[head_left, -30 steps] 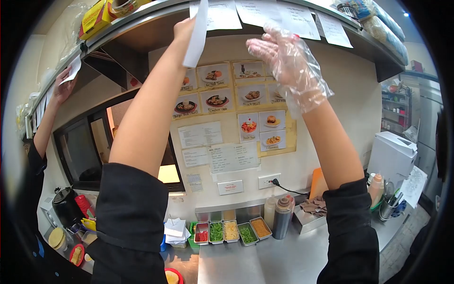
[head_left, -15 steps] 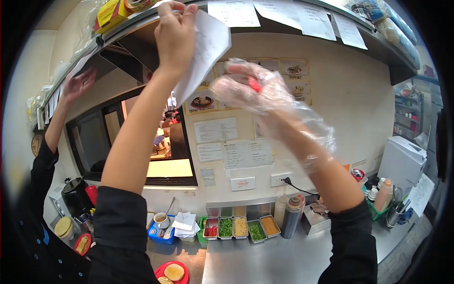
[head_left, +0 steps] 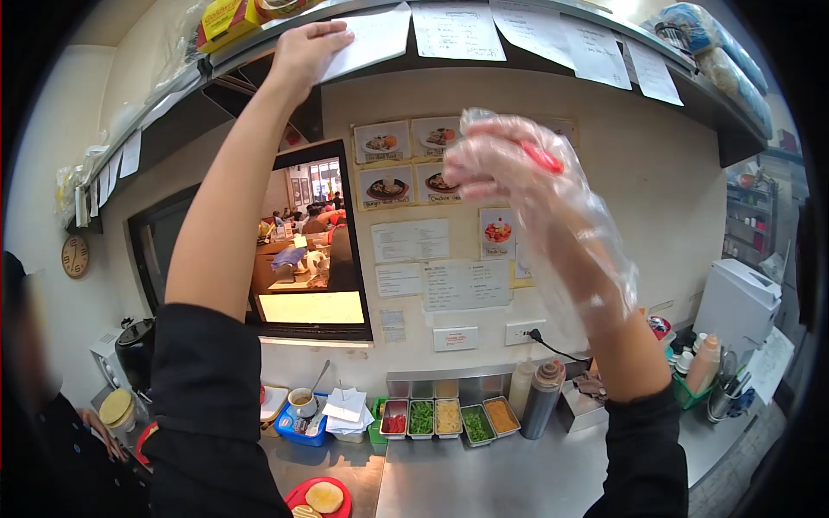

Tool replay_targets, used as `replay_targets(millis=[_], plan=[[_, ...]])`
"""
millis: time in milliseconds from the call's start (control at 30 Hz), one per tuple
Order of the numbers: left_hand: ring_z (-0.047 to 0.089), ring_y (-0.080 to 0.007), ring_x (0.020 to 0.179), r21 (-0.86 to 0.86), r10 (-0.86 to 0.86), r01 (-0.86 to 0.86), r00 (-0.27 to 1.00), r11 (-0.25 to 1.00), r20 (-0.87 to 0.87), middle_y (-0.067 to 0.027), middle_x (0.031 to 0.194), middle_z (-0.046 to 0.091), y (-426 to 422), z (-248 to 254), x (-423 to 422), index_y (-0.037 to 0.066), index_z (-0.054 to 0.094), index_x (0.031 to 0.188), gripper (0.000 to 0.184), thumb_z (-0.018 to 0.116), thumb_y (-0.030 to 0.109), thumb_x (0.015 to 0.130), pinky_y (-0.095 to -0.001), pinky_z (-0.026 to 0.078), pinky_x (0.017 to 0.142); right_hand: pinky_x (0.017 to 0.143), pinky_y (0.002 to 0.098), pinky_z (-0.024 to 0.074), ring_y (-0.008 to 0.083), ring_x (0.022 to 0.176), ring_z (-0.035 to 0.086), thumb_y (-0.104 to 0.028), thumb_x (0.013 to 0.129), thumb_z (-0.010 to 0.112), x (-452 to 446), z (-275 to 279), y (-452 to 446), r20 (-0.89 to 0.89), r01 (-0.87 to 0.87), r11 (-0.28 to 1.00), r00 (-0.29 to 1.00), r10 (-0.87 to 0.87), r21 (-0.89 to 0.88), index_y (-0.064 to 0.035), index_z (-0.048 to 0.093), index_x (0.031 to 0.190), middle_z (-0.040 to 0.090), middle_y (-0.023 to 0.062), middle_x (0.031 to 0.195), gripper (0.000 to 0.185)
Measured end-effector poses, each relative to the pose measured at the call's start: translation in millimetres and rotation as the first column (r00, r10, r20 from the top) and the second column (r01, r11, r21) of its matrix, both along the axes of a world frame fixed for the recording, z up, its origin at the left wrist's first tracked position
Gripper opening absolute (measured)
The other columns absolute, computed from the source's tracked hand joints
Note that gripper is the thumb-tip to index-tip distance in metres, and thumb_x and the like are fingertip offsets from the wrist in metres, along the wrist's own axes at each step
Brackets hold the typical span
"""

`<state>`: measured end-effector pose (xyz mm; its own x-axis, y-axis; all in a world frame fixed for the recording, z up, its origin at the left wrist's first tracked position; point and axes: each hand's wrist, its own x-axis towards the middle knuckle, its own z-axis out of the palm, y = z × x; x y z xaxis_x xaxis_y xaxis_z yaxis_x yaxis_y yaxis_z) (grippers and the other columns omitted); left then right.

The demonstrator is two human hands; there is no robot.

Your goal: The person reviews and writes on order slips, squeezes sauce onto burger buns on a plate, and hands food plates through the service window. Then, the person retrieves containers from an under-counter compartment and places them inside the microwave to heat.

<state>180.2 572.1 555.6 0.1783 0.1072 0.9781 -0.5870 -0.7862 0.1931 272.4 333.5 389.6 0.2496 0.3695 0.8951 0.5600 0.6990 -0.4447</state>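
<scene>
High up at the shelf's front edge, my bare left hand (head_left: 304, 59) pinches a white order slip (head_left: 373, 41) by its left side. The slip's upper edge meets the shelf rail, beside other hanging slips (head_left: 458, 31). My right hand (head_left: 509, 160) is raised in front of the wall in a loose clear plastic glove (head_left: 596, 233). Its fingers are loosely bent and apart, with no object visible between them. A small red patch (head_left: 542, 157) shows at the glove; I cannot make out what it is.
Below are topping trays (head_left: 448, 418), squeeze bottles (head_left: 542, 399), a blue bin (head_left: 302, 420) and a red plate (head_left: 345, 501) with round buns (head_left: 325, 496). A pass-through window (head_left: 311, 250) opens in the wall. Another person (head_left: 65, 449) stands at far left.
My left hand has brought the slip up flat against the shelf edge. My right hand has moved right, away from the slip. The other person's raised arm at left has come down.
</scene>
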Motion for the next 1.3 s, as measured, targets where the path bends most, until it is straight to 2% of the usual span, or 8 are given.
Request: replay_targets(millis=[200, 433, 600, 667, 767, 933, 1167, 1300], plan=[[0.059, -0.0129, 0.085, -0.023, -0.022, 0.017, 0.971, 1.000, -0.237, -0.0112, 0.095, 0.063, 41.2, 64.6, 15.4, -0.007, 0.061, 0.101, 0.029, 0.065, 0.012, 0.079, -0.0217, 0.046, 0.078, 0.064, 0.0275, 0.0540, 0.0202, 0.080, 0.065, -0.014, 0.079, 0.067, -6.0, -46.3, -38.9, -0.006, -0.002, 0.985, 1.000, 0.001, -0.171, 0.0024, 0.054, 0.104, 0.065, 0.0150, 0.087, 0.032], [0.054, -0.0214, 0.092, -0.214, 0.486, -0.455, 0.865, 0.864, 0.124, -0.0168, 0.105, 0.055, -0.3, 38.7, 16.8, 0.000, 0.046, 0.111, 0.063, 0.079, 0.014, 0.060, -0.0298, 0.046, 0.078, 0.058, 0.0251, 0.0540, 0.0196, 0.073, 0.066, -0.010, 0.079, 0.066, -6.1, -91.8, -56.5, -0.183, 0.093, 0.974, 0.974, -0.131, -0.204, 0.0016, 0.055, 0.101, 0.066, 0.0158, 0.082, 0.027], [0.051, -0.0224, 0.100, -0.226, 0.421, -0.376, 0.883, 0.899, 0.208, -0.0153, 0.111, 0.053, 13.6, 22.7, 22.7, 0.002, 0.041, 0.116, 0.068, 0.080, 0.023, 0.064, -0.0307, 0.044, 0.084, 0.060, 0.0247, 0.0532, 0.0190, 0.073, 0.066, -0.010, 0.077, 0.067, 3.0, -105.6, -52.7, -0.263, 0.126, 0.966, 0.947, -0.184, -0.225, 0.0014, 0.055, 0.100, 0.066, 0.0152, 0.081, 0.028], [0.058, -0.0209, 0.089, -0.239, 0.226, -0.157, 0.928, 0.958, 0.296, -0.0147, 0.107, 0.057, 58.1, 29.9, 21.9, -0.005, 0.052, 0.114, 0.054, 0.066, 0.033, 0.079, -0.0288, 0.052, 0.068, 0.061, 0.0248, 0.0528, 0.0188, 0.072, 0.065, -0.011, 0.077, 0.068, 1.3, -110.0, -52.3, -0.288, 0.147, 0.962, 0.934, -0.212, -0.229, 0.0012, 0.056, 0.100, 0.065, 0.0149, 0.080, 0.029], [0.047, -0.0385, 0.107, -0.602, -0.148, 0.383, 0.904, 0.701, 0.402, -0.0246, 0.131, 0.031, 110.5, 15.7, -37.6, 0.002, 0.017, 0.135, 0.083, 0.044, 0.057, 0.080, -0.0473, 0.044, 0.088, 0.061, 0.0259, 0.0522, 0.0191, 0.071, 0.065, -0.018, 0.077, 0.066, 0.4, -125.7, -57.6, -0.343, 0.276, 0.941, 0.880, -0.329, -0.195, 0.0006, 0.055, 0.098, 0.065, 0.0142, 0.078, 0.031], [0.034, -0.0465, 0.119, -0.426, -0.240, 0.794, 0.557, 0.434, 0.795, -0.0313, 0.133, 0.023, 178.2, -3.0, -152.5, -0.003, 0.011, 0.135, 0.100, 0.040, 0.070, 0.073, -0.0602, 0.033, 0.095, 0.058, 0.0263, 0.0520, 0.0198, 0.069, 0.064, -0.018, 0.076, 0.065, 8.1, -173.0, -73.6, -0.469, 0.360, 0.910, 0.780, -0.415, -0.206, 0.0011, 0.055, 0.098, 0.064, 0.0144, 0.076, 0.031], [0.055, -0.0366, 0.098, -0.590, -0.148, 0.229, 0.972, 0.774, 0.184, -0.0282, 0.117, 0.039, 264.4, 44.3, -216.8, -0.016, 0.033, 0.108, 0.037, 0.053, -0.011, 0.077, -0.0373, 0.056, 0.080, 0.051, 0.0263, 0.0514, 0.0214, 0.061, 0.064, -0.014, 0.075, 0.064, -3.2, -240.5, -86.2, -0.625, 0.406, 0.877, 0.622, -0.471, -0.257, 0.0007, 0.054, 0.098, 0.063, 0.0144, 0.075, 0.029], [0.057, -0.0323, 0.091, -0.542, -0.288, 0.291, 0.953, 0.788, 0.094, -0.0244, 0.110, 0.043, 229.9, 7.2, -184.2, -0.016, 0.035, 0.105, 0.036, 0.053, -0.013, 0.074, -0.0348, 0.056, 0.081, 0.050, 0.0240, 0.0514, 0.0195, 0.060, 0.063, -0.010, 0.078, 0.061, -17.6, -266.4, -92.0, -0.695, 0.396, 0.880, 0.555, -0.457, -0.263, -0.0002, 0.053, 0.099, 0.063, 0.0131, 0.076, 0.024]])
